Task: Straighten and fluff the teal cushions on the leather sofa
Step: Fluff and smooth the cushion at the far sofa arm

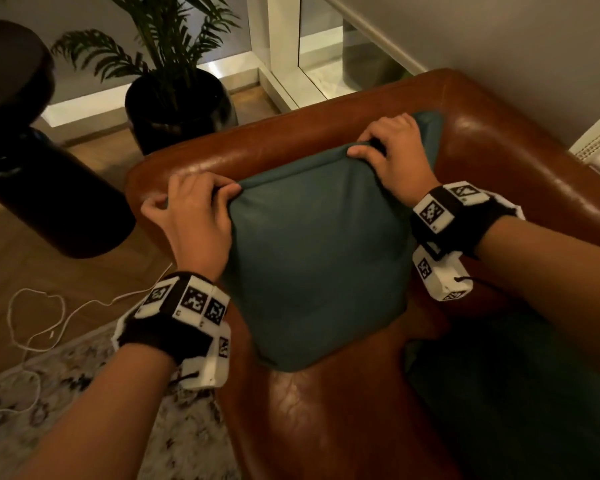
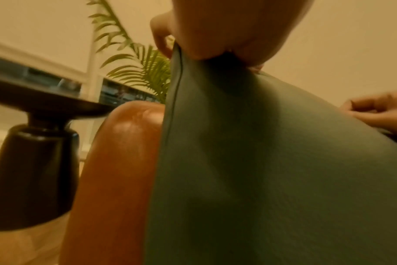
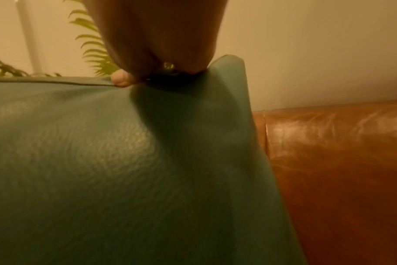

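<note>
Cushion: your teal cushion stands upright on the sofa seat, in the corner by the armrest.
Left hand: your left hand pinches its top left corner.
Right hand: your right hand grips its top edge near the right corner.
Second cushion: another cushion lies on the seat to the right.

The room is dim and warmly lit, with an amber cast strongest in both wrist views. Soft glare streaks the brown leather sofa on its far arm and back, and a bright strip glows along the white skirting at far left. The second cushion at near right sinks into deep shadow. Straight lines bow toward the head view's edges. Both wrist views are soft and smeared, with the hands close to the lens out of focus.
</note>
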A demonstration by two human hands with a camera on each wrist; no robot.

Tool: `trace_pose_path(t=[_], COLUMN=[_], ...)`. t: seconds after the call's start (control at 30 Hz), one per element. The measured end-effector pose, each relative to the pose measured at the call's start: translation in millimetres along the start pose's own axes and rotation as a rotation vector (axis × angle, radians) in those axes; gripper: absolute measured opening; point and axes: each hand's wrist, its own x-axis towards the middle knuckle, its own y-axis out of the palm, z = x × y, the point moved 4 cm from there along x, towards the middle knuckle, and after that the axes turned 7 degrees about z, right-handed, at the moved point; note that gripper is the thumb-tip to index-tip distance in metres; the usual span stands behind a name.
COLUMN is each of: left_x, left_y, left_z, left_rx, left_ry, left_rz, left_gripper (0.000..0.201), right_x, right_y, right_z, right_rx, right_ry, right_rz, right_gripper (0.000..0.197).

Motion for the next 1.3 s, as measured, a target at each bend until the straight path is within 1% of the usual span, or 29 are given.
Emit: trace_pose_path(t=[0.07, 0.17, 0.2, 0.23, 0.3, 0.33, 0.37, 0.43, 0.47, 0.5, 0.67, 0.77, 0.8, 0.87, 0.93, 0.97, 1.0, 1.03, 1.07, 1.1, 1.17, 1.2, 1.23, 1.3], left_x=[1.3, -6.7, -9.3, -10.5, -10.1, -9.9, -9.9, -12.7, -15.8, -18.7, -12.5, -4.0, -4.2, -8.6, -15.4, -17.8, -19.6, -20.5, -21.3, -22.6, -28.7, -32.9, -35.6, -38.8], left_y=[1.2, 8.0, 10.6, 12.0, 10.8, 9.0, 6.9, 1.6, -0.4, -2.1, -0.6, -1.4, -0.4, 2.5, 3.5, 1.3, -2.4, -5.9, -6.9, -4.8, 8.1, 15.7, 21.6, 28.2], left_z=[-3.1, -0.1, 1.6, 3.5, 8.0, 11.2, 15.8, 28.1, 32.8, 35.8, 36.8, 32.6, 30.5, 28.0, 26.2, 23.6, 18.6, 11.7, 2.9, -7.0, -23.9, -29.2, -31.0, -28.4], left_rx=[0.004, 0.038, 0.050, 0.054, 0.029, 0.005, -0.026, -0.097, -0.130, -0.152, -0.158, -0.194, -0.203, -0.188, -0.127, -0.077, -0.021, 0.025, 0.053, 0.073, 0.117, 0.135, 0.143, 0.143], left_ry=[-0.041, -0.073, -0.066, -0.050, -0.012, 0.000, 0.000, -0.008, -0.003, 0.004, 0.013, 0.011, -0.007, -0.121, -0.252, -0.273, -0.252, -0.192, -0.103, -0.003, 0.156, 0.190, 0.195, 0.168], left_rz=[-0.053, -0.059, -0.053, -0.050, -0.046, -0.048, -0.056, -0.084, -0.096, -0.099, -0.044, -0.079, -0.088, -0.093, -0.090, -0.103, -0.125, -0.144, -0.141, -0.100, 0.051, 0.122, 0.168, 0.199], left_gripper=[0.012, 0.014, 0.015, 0.016, 0.018, 0.020, 0.022, 0.029, 0.031, 0.032, 0.020, 0.018, 0.019, 0.023, 0.026, 0.025, 0.025, 0.024, 0.024, 0.026, 0.033, 0.036, 0.038, 0.039], right_x=[-0.6, -10.4, -13.1, -13.7, -13.2, -12.4, -10.6, -9.0, -8.9, -9.1, -9.4, -12.4, -14.3, -15.5, -15.5, -16.7, -19.5, -23.7, -28.5, -33.0, -42.1, -47.3, -50.9, -55.7], right_y=[-1.2, 7.1, 8.9, 8.6, -0.3, -7.5, -14.0, -21.1, -23.2, -26.9, -35.2, -40.3, -40.4, -36.9, -33.9, -33.9, -34.5, -35.5, -35.4, -33.5, -20.0, -11.1, -2.9, 8.5], right_z=[1.3, -4.3, -6.0, -9.0, -22.2, -32.2, -43.4, -56.0, -60.0, -62.6, -68.1, -70.3, -70.8, -69.6, -64.3, -59.4, -52.7, -43.9, -33.1, -22.0, -4.4, -0.8, -0.3, -3.1], right_rx=[-0.018, -0.012, -0.035, -0.112, -0.310, -0.336, -0.308, -0.190, -0.135, -0.088, -0.035, -0.006, -0.003, 0.003, 0.003, -0.008, -0.036, -0.070, -0.097, -0.120, -0.165, -0.182, -0.182, -0.157], right_ry=[-0.003, -0.014, -0.017, -0.013, 0.077, 0.136, 0.153, 0.045, -0.002, -0.005, 0.099, 0.187, 0.206, 0.236, 0.266, 0.302, 0.338, 0.343, 0.308, 0.247, 0.138, 0.123, 0.133, 0.182], right_rz=[-0.057, -0.004, 0.007, 0.003, -0.005, 0.002, 0.023, 0.083, 0.088, 0.065, -0.077, -0.170, -0.182, -0.177, -0.174, -0.179, -0.189, -0.207, -0.220, -0.208, -0.080, -0.003, 0.053, 0.102], right_gripper=[0.027, 0.027, 0.029, 0.033, 0.042, 0.045, 0.048, 0.052, 0.050, 0.044, 0.033, 0.031, 0.030, 0.029, 0.028, 0.027, 0.028, 0.029, 0.030, 0.032, 0.035, 0.038, 0.040, 0.043])
